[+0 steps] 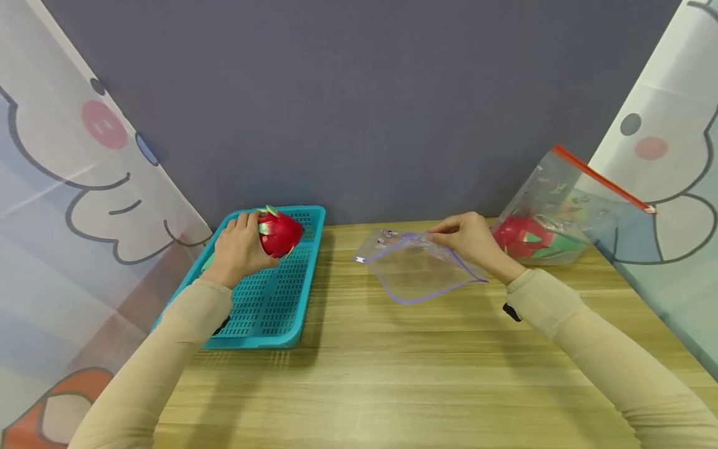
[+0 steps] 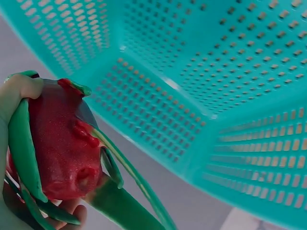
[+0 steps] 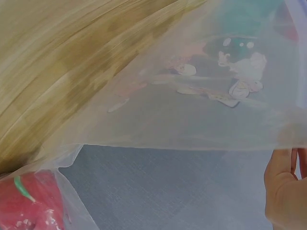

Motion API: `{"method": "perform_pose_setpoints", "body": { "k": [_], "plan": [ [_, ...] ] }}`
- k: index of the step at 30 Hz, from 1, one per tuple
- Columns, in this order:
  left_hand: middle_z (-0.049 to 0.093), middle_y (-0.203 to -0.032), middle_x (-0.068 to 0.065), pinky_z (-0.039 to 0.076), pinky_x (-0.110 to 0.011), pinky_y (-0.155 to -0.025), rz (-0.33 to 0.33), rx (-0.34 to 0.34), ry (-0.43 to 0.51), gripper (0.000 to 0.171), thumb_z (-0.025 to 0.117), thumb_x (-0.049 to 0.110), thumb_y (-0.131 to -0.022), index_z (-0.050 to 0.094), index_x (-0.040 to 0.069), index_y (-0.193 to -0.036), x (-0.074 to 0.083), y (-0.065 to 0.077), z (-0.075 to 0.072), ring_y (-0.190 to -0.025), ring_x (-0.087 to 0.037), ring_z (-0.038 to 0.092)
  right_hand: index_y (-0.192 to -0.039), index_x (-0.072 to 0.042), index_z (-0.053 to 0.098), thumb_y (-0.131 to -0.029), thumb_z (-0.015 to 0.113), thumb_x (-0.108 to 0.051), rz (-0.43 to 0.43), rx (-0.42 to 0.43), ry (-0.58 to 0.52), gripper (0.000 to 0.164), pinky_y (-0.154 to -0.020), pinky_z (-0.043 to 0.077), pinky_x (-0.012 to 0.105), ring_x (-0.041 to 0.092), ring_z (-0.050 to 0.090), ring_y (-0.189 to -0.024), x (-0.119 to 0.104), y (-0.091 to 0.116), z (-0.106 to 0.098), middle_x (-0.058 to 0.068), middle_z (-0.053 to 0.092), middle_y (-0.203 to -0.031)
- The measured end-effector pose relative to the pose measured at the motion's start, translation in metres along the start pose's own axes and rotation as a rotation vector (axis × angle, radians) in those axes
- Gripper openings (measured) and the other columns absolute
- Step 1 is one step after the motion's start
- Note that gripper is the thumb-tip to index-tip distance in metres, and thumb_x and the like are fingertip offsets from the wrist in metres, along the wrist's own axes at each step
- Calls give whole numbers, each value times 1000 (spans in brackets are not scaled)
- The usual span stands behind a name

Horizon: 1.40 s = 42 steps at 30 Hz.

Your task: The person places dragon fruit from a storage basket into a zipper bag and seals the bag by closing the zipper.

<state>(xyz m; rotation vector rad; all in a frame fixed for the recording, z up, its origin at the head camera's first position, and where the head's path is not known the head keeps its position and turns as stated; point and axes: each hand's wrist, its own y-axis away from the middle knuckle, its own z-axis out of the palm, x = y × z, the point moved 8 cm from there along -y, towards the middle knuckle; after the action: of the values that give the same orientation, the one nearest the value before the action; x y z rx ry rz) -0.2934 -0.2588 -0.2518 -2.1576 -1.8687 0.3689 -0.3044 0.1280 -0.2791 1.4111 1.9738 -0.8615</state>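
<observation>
My left hand (image 1: 240, 248) grips a red dragon fruit (image 1: 283, 234) with green leaf-like scales, held over the blue-green basket (image 1: 305, 293). In the left wrist view, fingers wrap the left side of the dragon fruit (image 2: 64, 143), and long green scales hang from it beside the basket wall (image 2: 144, 100). My right hand (image 1: 468, 237) pinches the upper rim of a clear zip bag (image 1: 421, 268) with a purple edge. The bag's mouth gapes toward me, its printed side at the back. The right wrist view shows the printed film (image 3: 192, 110) stretching away from the right hand (image 3: 288, 187).
At the right stands another clear zip bag (image 1: 561, 199) with a red slider strip, holding red and green fruit (image 1: 521, 237). The wooden table (image 1: 381, 374) meets a grey panel (image 1: 364, 112) at the back. Cartoon-printed sheets (image 1: 67, 206) hang on both sides.
</observation>
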Motion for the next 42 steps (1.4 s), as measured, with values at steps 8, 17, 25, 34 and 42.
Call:
{"method": "perform_pose_setpoints", "body": {
  "k": [8, 17, 25, 34, 42],
  "plan": [
    [47, -117, -18, 48, -53, -76, 9, 72, 77, 101, 83, 38, -51, 34, -2, -130, 28, 4, -29, -100, -36, 47, -100, -8, 71, -85, 66, -25, 22, -14, -33, 24, -62, 51, 26, 22, 64, -81, 0, -2, -3, 12, 69, -100],
    [50, -116, -16, 50, -50, -75, 56, 91, 128, 97, 82, 37, -52, 36, 0, -130, 70, 3, -54, -98, -33, 50, -102, -8, 71, -84, 66, -26, 27, -6, -40, 25, -61, 50, 26, 18, 63, -78, -2, -9, -6, 11, 69, -99],
    [51, -116, -13, 53, -46, -73, 123, 86, 195, 96, 80, 41, -53, 37, 2, -130, 114, 14, -62, -98, -30, 52, -101, -8, 71, -85, 66, -22, 52, -14, -45, 22, -54, 47, 25, 14, 58, -66, -2, -14, 0, 12, 69, -96],
    [52, -114, -8, 53, -41, -74, 168, 92, 197, 96, 79, 46, -52, 39, 5, -129, 156, 25, -65, -98, -25, 53, -100, -8, 71, -85, 66, -21, 50, 4, -34, 21, -54, 47, 24, 17, 61, -69, -5, -14, -2, 13, 69, -96],
    [53, -110, -3, 55, -37, -68, 185, 81, 233, 93, 80, 46, -49, 42, 7, -125, 181, 41, -59, -95, -21, 54, -99, -9, 72, -85, 66, -22, 43, 14, -18, 20, -59, 49, 24, 18, 63, -77, -11, -14, -1, 12, 69, -98]
  ]
}}
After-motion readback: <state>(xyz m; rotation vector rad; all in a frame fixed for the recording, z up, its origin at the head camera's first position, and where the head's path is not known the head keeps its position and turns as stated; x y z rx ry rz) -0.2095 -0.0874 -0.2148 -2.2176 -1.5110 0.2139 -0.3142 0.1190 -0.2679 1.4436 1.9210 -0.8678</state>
